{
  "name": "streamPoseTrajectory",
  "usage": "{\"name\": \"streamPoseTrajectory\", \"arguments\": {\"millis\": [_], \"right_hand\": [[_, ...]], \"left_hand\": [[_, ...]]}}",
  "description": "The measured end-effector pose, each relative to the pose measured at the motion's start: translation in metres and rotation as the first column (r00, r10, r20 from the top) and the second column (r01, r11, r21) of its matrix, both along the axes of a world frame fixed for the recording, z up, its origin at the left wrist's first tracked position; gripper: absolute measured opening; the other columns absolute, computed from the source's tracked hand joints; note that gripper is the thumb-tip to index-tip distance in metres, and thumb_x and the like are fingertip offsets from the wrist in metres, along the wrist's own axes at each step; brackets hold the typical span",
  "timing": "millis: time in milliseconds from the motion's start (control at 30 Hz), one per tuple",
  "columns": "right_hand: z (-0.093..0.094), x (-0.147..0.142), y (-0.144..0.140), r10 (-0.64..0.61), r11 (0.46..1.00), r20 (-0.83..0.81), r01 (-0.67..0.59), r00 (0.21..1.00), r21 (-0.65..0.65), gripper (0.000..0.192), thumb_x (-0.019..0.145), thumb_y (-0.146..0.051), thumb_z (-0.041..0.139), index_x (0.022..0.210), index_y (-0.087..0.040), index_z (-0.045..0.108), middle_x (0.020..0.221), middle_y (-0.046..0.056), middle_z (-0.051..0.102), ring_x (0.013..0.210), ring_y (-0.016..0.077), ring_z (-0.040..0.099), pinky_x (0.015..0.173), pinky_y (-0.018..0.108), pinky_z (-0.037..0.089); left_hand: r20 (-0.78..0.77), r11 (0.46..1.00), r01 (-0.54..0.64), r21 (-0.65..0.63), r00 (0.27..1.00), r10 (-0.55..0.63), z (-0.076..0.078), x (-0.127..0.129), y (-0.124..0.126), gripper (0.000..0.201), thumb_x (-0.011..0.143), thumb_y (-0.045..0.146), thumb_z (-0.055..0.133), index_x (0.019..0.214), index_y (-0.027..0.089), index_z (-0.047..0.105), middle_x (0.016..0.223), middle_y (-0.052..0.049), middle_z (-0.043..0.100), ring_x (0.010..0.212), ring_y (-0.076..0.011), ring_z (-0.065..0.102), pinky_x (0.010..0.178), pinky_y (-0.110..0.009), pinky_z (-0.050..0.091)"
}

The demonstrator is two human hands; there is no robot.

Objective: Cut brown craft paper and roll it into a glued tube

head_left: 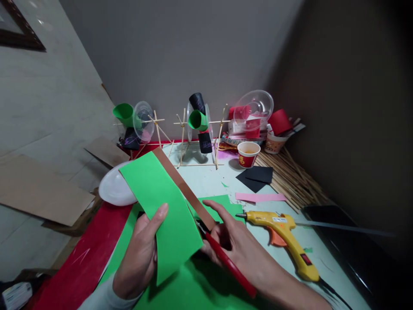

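My left hand (138,258) pinches the green paper strip (161,211), thumb clamped on its face, held tilted above the green sheet (193,288). My right hand (238,249) is closed on a red-handled cutter (226,260) at the strip's right edge, beside a brown cardboard strip (183,189). I judge the blade could skid toward the thumb — the paper hangs unsupported — and the glue gun (284,237) lies just beside.
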State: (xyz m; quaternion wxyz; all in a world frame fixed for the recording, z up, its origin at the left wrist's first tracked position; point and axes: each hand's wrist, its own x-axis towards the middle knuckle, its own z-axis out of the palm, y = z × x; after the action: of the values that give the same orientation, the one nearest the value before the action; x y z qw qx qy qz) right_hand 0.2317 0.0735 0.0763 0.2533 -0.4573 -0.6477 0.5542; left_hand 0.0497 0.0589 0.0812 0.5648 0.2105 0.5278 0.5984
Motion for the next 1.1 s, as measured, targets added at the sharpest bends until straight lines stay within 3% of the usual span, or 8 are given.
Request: {"name": "streamPoseTrajectory", "arguments": {"millis": [200, 300, 400, 533, 700, 800, 900, 1100], "right_hand": [[0.022, 0.012, 0.001, 0.079, 0.997, 0.094, -0.08, 0.992, 0.004, 0.04, 0.083, -0.034, 0.066, 0.121, -0.021, 0.062, 0.06, -0.005, 0.059, 0.054, 0.0135, 0.051, 0.057, 0.025, 0.041], [0.024, 0.023, 0.007, 0.042, 0.994, 0.041, -0.046, 0.998, 0.098, 0.028, 0.086, -0.044, 0.067, 0.102, -0.021, 0.064, 0.063, -0.004, 0.055, 0.055, 0.0122, 0.046, 0.054, 0.024, 0.038], [0.021, 0.03, 0.015, -0.075, 0.987, -0.131, 0.093, 0.989, 0.131, 0.038, 0.091, -0.056, 0.061, 0.104, -0.021, 0.056, 0.065, -0.006, 0.048, 0.051, 0.0102, 0.041, 0.05, 0.024, 0.035], [0.025, 0.021, 0.023, -0.175, 0.977, -0.257, 0.201, 0.95, 0.077, 0.051, 0.083, -0.062, 0.07, 0.107, -0.023, 0.048, 0.074, -0.006, 0.052, 0.056, 0.0105, 0.049, 0.052, 0.024, 0.04], [0.036, 0.001, 0.026, -0.113, 0.987, -0.3, 0.142, 0.947, 0.077, 0.055, 0.074, -0.058, 0.081, 0.099, -0.021, 0.048, 0.08, -0.005, 0.058, 0.065, 0.0113, 0.053, 0.061, 0.025, 0.043], [0.033, -0.002, 0.027, -0.112, 0.986, -0.268, 0.141, 0.957, 0.091, 0.052, 0.07, -0.052, 0.086, 0.087, -0.021, 0.049, 0.07, -0.008, 0.05, 0.062, 0.0095, 0.046, 0.059, 0.023, 0.039], [0.026, 0.001, 0.029, -0.115, 0.993, -0.315, 0.116, 0.942, -0.016, 0.054, 0.069, -0.051, 0.087, 0.093, -0.022, 0.049, 0.066, -0.01, 0.049, 0.057, 0.0085, 0.043, 0.055, 0.022, 0.038], [0.015, 0.002, 0.03, -0.11, 0.993, -0.344, 0.117, 0.932, 0.0, 0.054, 0.063, -0.045, 0.091, 0.092, -0.021, 0.052, 0.075, -0.006, 0.059, 0.069, 0.0127, 0.054, 0.065, 0.025, 0.048]], "left_hand": [[0.117, 0.995, -0.061, 0.084, 0.992, 0.051, 0.019, -0.017, 0.016, 0.019, 0.083, 0.026, 0.076, 0.1, 0.018, 0.077, 0.088, -0.004, 0.082, 0.079, -0.0196, 0.077, 0.062, -0.02, 0.061], [0.138, 0.992, -0.084, 0.09, 0.988, 0.071, 0.02, -0.025, 0.02, 0.012, 0.082, 0.017, 0.074, 0.094, 0.02, 0.077, 0.084, 0.001, 0.081, 0.068, -0.0138, 0.076, 0.055, -0.015, 0.058], [0.158, 0.995, -0.053, 0.089, 0.987, 0.039, 0.017, -0.027, 0.017, 0.015, 0.08, 0.014, 0.077, 0.094, 0.021, 0.078, 0.084, 0.002, 0.082, 0.065, -0.0124, 0.075, 0.055, -0.014, 0.057], [0.167, 0.99, 0.124, 0.064, 0.977, -0.134, 0.01, -0.018, 0.006, 0.033, 0.078, 0.028, 0.083, 0.109, 0.02, 0.077, 0.1, -0.007, 0.082, 0.08, -0.0237, 0.078, 0.064, -0.027, 0.063], [0.079, 0.936, 0.344, 0.08, 0.934, -0.35, 0.003, -0.003, -0.007, 0.038, 0.076, 0.038, 0.083, 0.11, 0.02, 0.078, 0.102, -0.011, 0.081, 0.088, -0.0322, 0.077, 0.07, -0.037, 0.063], [0.012, 0.927, 0.37, 0.067, 0.928, -0.372, 0.0, 0.002, -0.011, 0.037, 0.073, 0.041, 0.084, 0.105, 0.021, 0.08, 0.093, -0.01, 0.081, 0.08, -0.0325, 0.077, 0.067, -0.038, 0.062], [-0.034, 0.917, 0.396, 0.044, 0.918, -0.395, -0.002, 0.004, -0.012, 0.038, 0.071, 0.046, 0.085, 0.1, 0.021, 0.081, 0.09, -0.01, 0.081, 0.072, -0.0309, 0.075, 0.061, -0.037, 0.06], [-0.072, 0.912, 0.409, 0.017, 0.91, -0.407, -0.001, 0.005, -0.014, 0.039, 0.075, 0.048, 0.082, 0.1, 0.018, 0.08, 0.086, -0.009, 0.08, 0.072, -0.0266, 0.073, 0.065, -0.034, 0.059]]}}
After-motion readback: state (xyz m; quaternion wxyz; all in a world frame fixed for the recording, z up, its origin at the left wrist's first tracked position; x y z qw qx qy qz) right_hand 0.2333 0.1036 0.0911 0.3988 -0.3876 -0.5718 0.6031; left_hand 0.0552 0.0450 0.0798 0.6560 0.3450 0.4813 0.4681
